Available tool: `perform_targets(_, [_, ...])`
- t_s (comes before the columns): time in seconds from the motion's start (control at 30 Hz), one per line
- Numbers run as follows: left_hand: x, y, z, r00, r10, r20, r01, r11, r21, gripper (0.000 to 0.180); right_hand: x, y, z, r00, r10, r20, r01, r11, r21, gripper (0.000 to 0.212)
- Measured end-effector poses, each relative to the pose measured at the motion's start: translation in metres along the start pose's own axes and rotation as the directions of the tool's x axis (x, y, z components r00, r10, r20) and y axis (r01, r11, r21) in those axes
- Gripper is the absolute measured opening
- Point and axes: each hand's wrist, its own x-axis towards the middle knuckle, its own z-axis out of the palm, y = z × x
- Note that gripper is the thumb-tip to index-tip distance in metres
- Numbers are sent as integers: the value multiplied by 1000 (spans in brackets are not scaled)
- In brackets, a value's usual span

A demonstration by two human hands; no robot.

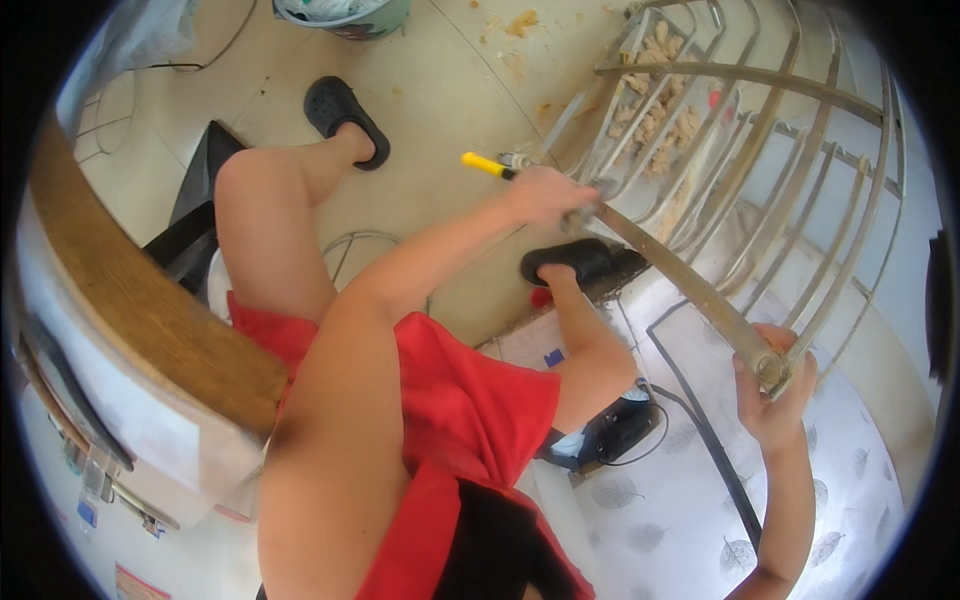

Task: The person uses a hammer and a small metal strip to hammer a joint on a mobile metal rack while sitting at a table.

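A tarnished metal rack [765, 80] with curved bars stands at the right. Its thick near rail [680, 270] slants from the middle of the view down to the right. At the rail's upper end, my left hand [550, 197] is closed around a tool with a yellow-and-black handle [485, 164]; the tool's working end is hidden. My right hand [775, 390] wraps round the rail's lower, near end, with the fingers partly behind it. Behind the bars, a tray holds knobbly pale brown pieces that look like ginger [660, 130].
A wooden tabletop edge [150, 290] runs along my left. Farther off stands a bucket [345, 22] with white plastic in it. My feet wear black clogs [345, 115]. Brown scraps [520, 22] lie on the tiled floor, and a leaf-patterned white sheet [650, 500] spreads at the lower right.
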Motion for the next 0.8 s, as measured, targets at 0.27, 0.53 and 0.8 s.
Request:
perform_targets(0.27, [3,-111,50,776,-624,90,625,742,-244,65,-6,10,0,996,83,23,-82,996,-30,35])
perform_targets(0.53, [27,-145,71,675,-723,151,726,687,44,76,-7,14,-15,968,40,246,-10,992,-122,32])
perform_targets(0.8, [24,-146,69,716,-672,189,675,736,59,77,-11,22,-20,956,7,293,29,993,-117,34])
